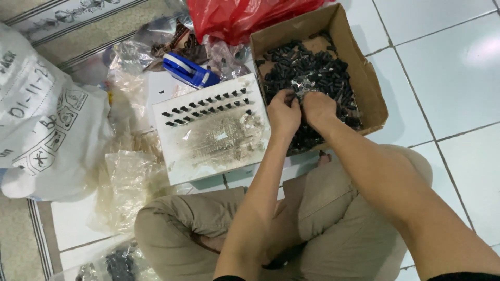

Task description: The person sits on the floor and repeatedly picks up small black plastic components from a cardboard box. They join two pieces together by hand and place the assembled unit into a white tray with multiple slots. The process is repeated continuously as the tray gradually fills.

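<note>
Both grips, left hand, right hand, pinching small black parts, inside cardboard box

A matt brown cardboard box holds small black plastic pieces, dull with a few shiny glints. Beside it lies a white foam-like board, rough and smudged grey. Crinkled clear plastic bags look glossy, as does a red plastic bag. The white floor tiles are smooth and shiny. The trousers are matt khaki cloth.
</note>
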